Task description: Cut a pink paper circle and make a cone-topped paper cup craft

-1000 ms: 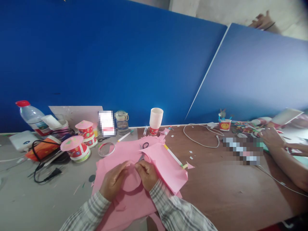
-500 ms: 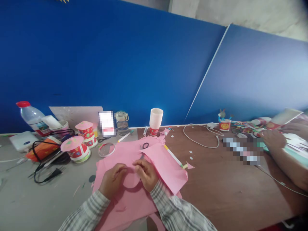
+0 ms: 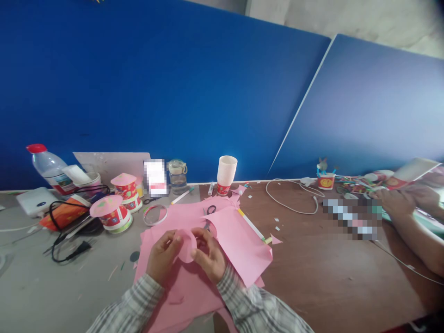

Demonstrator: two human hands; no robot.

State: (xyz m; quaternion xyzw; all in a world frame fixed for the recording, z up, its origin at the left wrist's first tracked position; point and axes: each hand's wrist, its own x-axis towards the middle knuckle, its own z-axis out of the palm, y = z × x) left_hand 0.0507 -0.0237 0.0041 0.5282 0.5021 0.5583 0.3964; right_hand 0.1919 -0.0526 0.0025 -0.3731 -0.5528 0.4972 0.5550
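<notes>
Between my two hands is a round pink paper disc (image 3: 187, 246), raised over the pink sheets. My left hand (image 3: 163, 254) grips its left edge between thumb and fingers. The disc's right edge is pinched by my right hand (image 3: 211, 253). Below lie stacked sheets of pink paper (image 3: 156, 300), with another pink sheet (image 3: 243, 247) on top to the right, its corner curled. A pair of scissors (image 3: 211, 210) rests partly under that sheet, beyond my right hand.
Left stand decorated paper cups (image 3: 113, 217), a bottle (image 3: 52, 171), a tape roll (image 3: 155, 215) and a black cable (image 3: 74, 253). Behind are a water jug (image 3: 178, 178) and stacked white cups (image 3: 227, 170). A marker (image 3: 252, 225) lies right. Another person's hands (image 3: 395, 203) work far right.
The pink disc has been tilted up, so its round face now shows more fully between my hands. The other person's hand at right has shifted slightly.
</notes>
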